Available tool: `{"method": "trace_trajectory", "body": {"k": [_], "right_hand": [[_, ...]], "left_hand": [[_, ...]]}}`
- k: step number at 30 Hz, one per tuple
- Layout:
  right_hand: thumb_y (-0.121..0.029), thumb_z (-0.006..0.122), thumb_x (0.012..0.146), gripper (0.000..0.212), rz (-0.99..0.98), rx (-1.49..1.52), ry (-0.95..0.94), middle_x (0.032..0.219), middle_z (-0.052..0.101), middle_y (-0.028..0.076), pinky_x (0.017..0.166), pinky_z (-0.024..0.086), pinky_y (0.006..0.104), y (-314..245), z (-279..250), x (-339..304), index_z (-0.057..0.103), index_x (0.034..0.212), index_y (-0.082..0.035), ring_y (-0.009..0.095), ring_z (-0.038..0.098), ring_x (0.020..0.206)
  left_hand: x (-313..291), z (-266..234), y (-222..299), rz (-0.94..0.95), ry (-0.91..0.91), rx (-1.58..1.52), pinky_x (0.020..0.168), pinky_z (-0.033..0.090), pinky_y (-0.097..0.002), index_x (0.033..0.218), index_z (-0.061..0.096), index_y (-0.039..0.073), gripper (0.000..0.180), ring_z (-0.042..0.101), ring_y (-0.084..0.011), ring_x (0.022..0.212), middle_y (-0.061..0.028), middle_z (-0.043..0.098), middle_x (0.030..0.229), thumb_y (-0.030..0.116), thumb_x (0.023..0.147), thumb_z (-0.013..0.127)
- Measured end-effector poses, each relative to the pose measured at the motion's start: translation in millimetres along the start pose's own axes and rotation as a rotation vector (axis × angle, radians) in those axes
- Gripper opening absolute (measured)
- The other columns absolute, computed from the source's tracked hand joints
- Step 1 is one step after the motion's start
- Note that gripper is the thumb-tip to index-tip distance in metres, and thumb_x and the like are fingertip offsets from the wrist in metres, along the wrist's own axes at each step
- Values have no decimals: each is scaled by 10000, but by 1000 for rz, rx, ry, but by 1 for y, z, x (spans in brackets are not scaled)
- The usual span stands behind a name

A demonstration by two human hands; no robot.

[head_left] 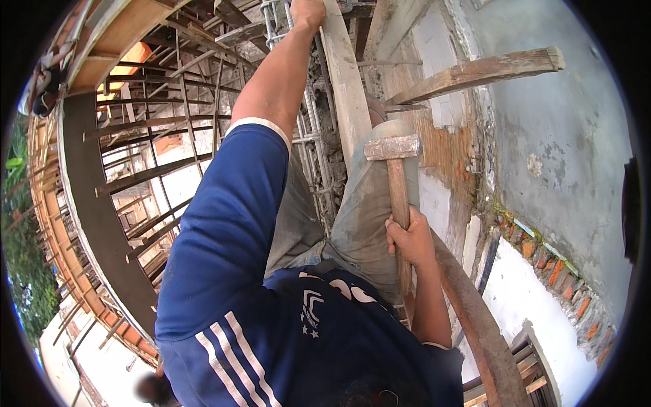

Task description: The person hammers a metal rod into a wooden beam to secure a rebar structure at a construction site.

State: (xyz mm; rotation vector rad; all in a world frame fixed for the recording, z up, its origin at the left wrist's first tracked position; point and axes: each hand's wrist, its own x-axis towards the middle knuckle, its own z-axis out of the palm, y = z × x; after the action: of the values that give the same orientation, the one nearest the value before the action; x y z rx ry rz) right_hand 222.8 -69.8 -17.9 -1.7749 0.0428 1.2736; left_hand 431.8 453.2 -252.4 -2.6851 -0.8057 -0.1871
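Note:
My right hand (411, 239) is closed around the wooden handle of a hammer (399, 183). Its heavy, dusty metal head points up, in front of my bent knee in grey trousers. At the top edge, my left hand (308, 13) reaches far out on a straight arm, its fingers curled at the upper left edge of a long pale wooden plank (346, 88). The fingertips are partly out of sight. Beside the plank runs a cage of steel reinforcing bars (308, 129), passing below my left forearm.
A wooden beam end (488, 71) juts out at right, before a grey plastered wall (556, 136) with exposed bricks (566, 285). A curved timber (475, 319) lies by my right arm. Left are a grid of bars and sticks (169, 122), a concrete beam (102, 203) and another person (47, 88).

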Motion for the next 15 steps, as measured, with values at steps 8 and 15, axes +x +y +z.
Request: {"method": "trace_trajectory", "body": {"k": [8, 15], "right_hand": [[-104, 607, 883, 122, -8, -5, -51, 593, 554, 63, 389, 437, 308, -10, 23, -8, 526, 879, -13, 148, 533, 420], [-112, 602, 884, 117, -4, 19, -4, 612, 555, 54, 390, 442, 303, 0, 42, -44, 533, 886, -18, 139, 537, 438]], "left_hand": [[-47, -90, -2, -702, 61, -1530, 483, 404, -341, 691, 595, 50, 381, 516, -169, 533, -58, 556, 605, 347, 931, 604], [-268, -258, -14, -283, -285, -1961, 497, 344, -259, 619, 461, 132, 454, 370, -68, 528, 48, 413, 578, 397, 953, 615]]}}
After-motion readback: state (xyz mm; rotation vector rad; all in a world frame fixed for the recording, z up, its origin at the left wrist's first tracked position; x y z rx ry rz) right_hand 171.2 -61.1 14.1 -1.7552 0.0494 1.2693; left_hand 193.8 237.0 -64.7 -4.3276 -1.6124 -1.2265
